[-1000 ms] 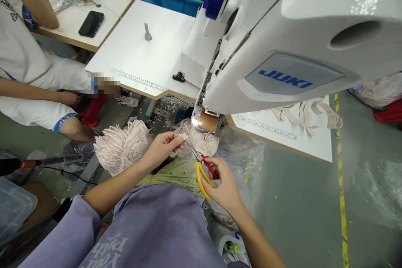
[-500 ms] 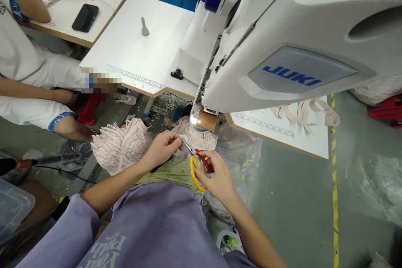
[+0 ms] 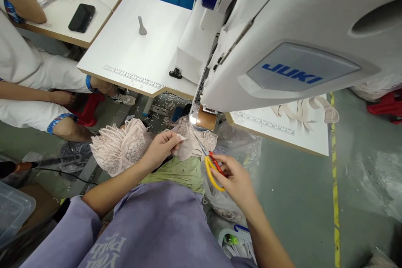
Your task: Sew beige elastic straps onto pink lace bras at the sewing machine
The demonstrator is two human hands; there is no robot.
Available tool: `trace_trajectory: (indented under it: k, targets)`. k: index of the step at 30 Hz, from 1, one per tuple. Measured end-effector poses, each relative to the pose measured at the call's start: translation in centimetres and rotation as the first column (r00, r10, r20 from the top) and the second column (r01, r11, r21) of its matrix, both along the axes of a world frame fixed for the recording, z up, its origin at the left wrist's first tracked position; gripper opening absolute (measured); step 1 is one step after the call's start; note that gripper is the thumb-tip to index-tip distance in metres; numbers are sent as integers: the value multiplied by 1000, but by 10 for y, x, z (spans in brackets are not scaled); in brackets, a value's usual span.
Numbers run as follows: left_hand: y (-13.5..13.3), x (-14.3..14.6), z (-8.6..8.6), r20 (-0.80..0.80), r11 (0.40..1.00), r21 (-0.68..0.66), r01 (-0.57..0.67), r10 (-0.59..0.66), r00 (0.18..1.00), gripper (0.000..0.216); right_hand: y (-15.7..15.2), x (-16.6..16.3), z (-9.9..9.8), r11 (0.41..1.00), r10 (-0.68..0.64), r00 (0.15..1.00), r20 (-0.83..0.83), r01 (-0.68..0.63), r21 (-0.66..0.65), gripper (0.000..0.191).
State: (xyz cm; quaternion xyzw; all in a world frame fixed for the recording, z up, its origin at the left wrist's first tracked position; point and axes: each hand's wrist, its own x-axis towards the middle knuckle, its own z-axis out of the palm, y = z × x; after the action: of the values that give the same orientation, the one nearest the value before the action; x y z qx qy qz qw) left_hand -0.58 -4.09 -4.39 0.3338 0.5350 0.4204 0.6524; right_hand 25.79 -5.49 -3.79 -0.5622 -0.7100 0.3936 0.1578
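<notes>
My left hand (image 3: 162,150) pinches the edge of a thin pale fabric piece (image 3: 184,149) over my lap, thumb against fingers. Scissors (image 3: 211,169) with one red and one yellow handle are in my right hand (image 3: 237,178); their blades point up and left, just right of the fabric and apart from it. Behind them, pale pink lace cloth (image 3: 205,140) hangs below the sewing machine's rounded end. Left of my left hand sits a thick bundle of pale pink lace cups (image 3: 121,146).
A white JUKI sewing machine (image 3: 282,67) looms at the upper right, close above my hands. Beige straps (image 3: 301,111) lie on its right table (image 3: 260,124). A seated person (image 3: 34,67) is at the left, near a table with a phone (image 3: 82,18). Plastic bags (image 3: 238,142) hang beneath.
My right hand has moved right and slightly down with the scissors, and the blades have left the fabric. The pale piece now hangs more visibly from my left hand, which stays about in place.
</notes>
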Motion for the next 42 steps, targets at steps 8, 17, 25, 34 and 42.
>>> trace_trajectory:
  k: [8, 17, 25, 34, 42]
  targets:
    - [3, 0, 13, 226, 989, -146, 38, -4, 974, 38, 102, 66, 12, 881, -241, 893, 381, 37, 471, 42]
    - [7, -8, 46, -87, 771, -113, 627, -637, 766, 34, 32, -46, 0, 791, 496, 859, 128, -508, 341, 30]
    - [-39, 12, -14, -308, 941, 79, 328, -289, 906, 65, 45, -7, -17, 930, -366, 873, -322, 345, -124, 39]
    - [-72, 54, -20, 492, 969, 218, 115, -211, 845, 122, 2, -61, 21, 809, -513, 564, -647, 66, -584, 41]
    - [-8, 4, 10, -689, 729, 463, 504, -63, 723, 80, 81, -60, 37, 957, -152, 889, -432, 242, 162, 17]
